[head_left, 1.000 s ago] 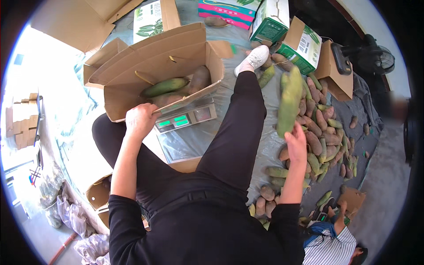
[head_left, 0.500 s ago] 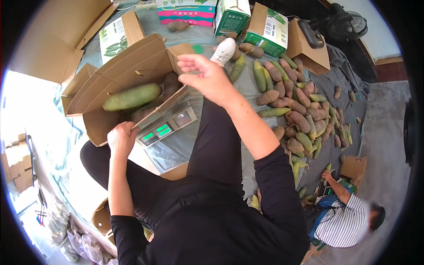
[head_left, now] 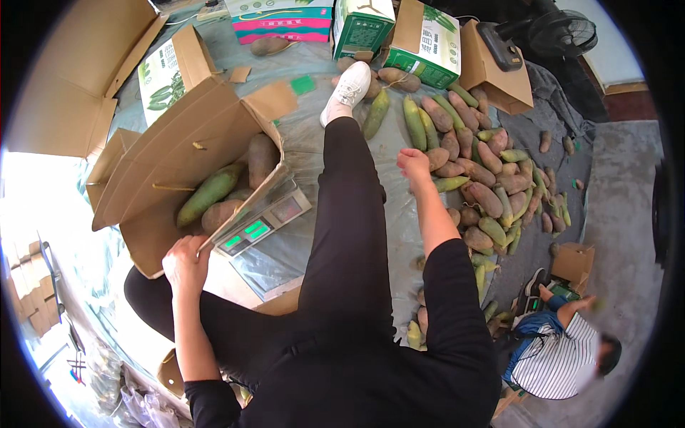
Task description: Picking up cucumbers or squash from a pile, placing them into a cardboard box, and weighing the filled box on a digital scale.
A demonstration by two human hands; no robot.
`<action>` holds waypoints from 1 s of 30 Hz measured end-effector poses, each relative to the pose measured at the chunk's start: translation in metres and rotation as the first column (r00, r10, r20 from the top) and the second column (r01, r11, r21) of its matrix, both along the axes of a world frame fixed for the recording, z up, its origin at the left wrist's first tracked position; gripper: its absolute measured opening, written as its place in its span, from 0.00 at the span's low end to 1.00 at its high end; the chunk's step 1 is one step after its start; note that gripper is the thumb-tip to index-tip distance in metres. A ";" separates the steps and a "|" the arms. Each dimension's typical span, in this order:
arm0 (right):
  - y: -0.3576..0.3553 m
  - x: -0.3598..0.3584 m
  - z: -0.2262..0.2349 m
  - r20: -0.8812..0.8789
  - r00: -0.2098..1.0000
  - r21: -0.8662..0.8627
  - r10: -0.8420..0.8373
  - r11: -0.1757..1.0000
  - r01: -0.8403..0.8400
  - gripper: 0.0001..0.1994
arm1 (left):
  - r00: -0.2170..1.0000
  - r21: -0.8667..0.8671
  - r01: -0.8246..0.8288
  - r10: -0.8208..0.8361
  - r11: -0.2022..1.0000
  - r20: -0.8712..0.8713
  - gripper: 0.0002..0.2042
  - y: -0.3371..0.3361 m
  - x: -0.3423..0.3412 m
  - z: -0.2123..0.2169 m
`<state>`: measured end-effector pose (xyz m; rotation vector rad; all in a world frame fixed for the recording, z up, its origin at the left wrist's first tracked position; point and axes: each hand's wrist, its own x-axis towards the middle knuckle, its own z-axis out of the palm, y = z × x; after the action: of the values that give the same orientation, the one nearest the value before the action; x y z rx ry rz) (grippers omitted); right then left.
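I sit on the floor with one black-trousered leg stretched out ahead. My left hand [head_left: 187, 260] grips the near edge of an open cardboard box [head_left: 160, 160] that rests on a digital scale [head_left: 265, 220]. Inside the box lie a long green fruit [head_left: 208, 194] and some brownish ones. My right hand [head_left: 414, 162] reaches out to the pile of long green and brown fruits [head_left: 485, 192] on the plastic sheet, fingers curled down beside a brown fruit [head_left: 437, 158], nothing lifted in it.
Green and pink printed cartons [head_left: 364, 27] and open cardboard boxes [head_left: 68, 78] stand along the far side. A fan [head_left: 556, 28] sits at the far right. Another person in a striped shirt [head_left: 553, 353] crouches at the lower right by a small box [head_left: 574, 262].
My right hand carried a long green fruit from the pile over to the box, left it there, and has swung back to the pile. My left hand stayed on the box.
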<state>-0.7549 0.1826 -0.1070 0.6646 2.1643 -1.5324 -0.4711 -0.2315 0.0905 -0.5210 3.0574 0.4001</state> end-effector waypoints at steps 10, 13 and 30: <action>-0.032 -0.054 -0.097 0.084 0.995 0.108 -0.048 0.993 0.039 0.25 | 0.997 -0.005 -0.003 0.004 1.000 0.073 0.06 -0.001 -0.009 0.000; -0.041 -0.077 -0.124 0.008 1.000 0.234 0.003 0.972 -0.005 0.30 | 0.991 -0.019 0.029 -0.026 0.999 0.133 0.06 -0.003 -0.011 0.001; -0.078 -0.105 -0.142 0.030 0.992 0.277 -0.126 0.954 0.113 0.43 | 0.990 0.017 0.059 -0.061 0.998 0.131 0.11 -0.012 -0.016 0.003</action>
<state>-0.8594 0.1044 -0.2492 0.9273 2.3618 -1.2672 -0.4867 -0.2431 0.0934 -0.4352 2.9338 0.3687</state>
